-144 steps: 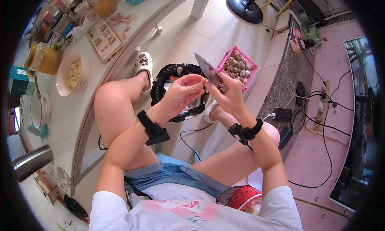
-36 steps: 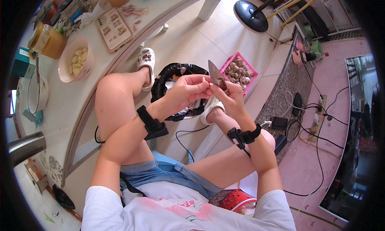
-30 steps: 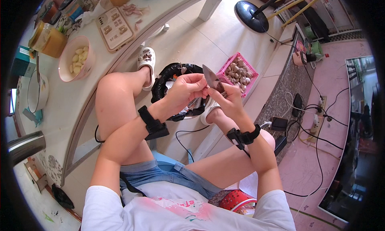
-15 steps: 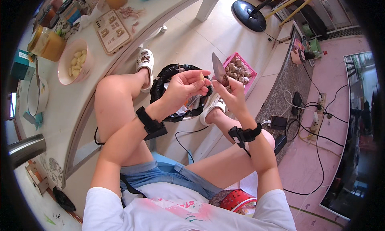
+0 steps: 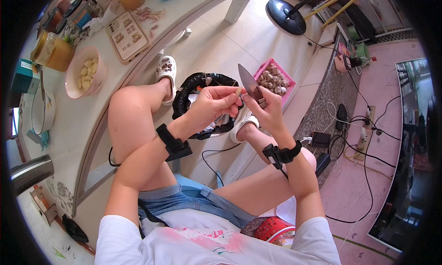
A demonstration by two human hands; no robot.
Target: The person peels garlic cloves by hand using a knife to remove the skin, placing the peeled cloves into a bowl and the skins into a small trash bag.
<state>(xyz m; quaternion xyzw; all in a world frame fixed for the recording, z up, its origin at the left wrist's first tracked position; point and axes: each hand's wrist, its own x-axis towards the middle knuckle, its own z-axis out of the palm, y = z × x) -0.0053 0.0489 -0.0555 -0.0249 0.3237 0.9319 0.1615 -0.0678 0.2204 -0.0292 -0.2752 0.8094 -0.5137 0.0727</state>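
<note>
Over a bin lined with a black bag [image 5: 182, 94], my left hand [image 5: 212, 104] pinches a garlic clove [image 5: 238, 91] between thumb and fingertips. My right hand [image 5: 268, 109] is wrapped round a knife [image 5: 249, 81], its broad blade pointing up and away from me. The right thumb is close against the clove; whether the blade touches it, I cannot tell. Beyond the right hand, a pink basket [image 5: 292, 84] on the floor holds garlic bulbs [image 5: 274, 80]. Peeled cloves [image 5: 86, 76] lie in a pale pink bowl [image 5: 73, 87] on the table at the left.
The white table [image 5: 122, 87] also bears a patterned tray [image 5: 128, 37], jars [image 5: 53, 51] and garlic skins [image 5: 146, 14]. At the right are cables and a power strip [image 5: 363, 138] beside a large screen [image 5: 400, 159]. A round black stand base [image 5: 285, 17] stands farther off.
The knife blade has tipped a little to the left, and the right hand is nearer the clove. My left hand keeps its pinch with hardly any movement.
</note>
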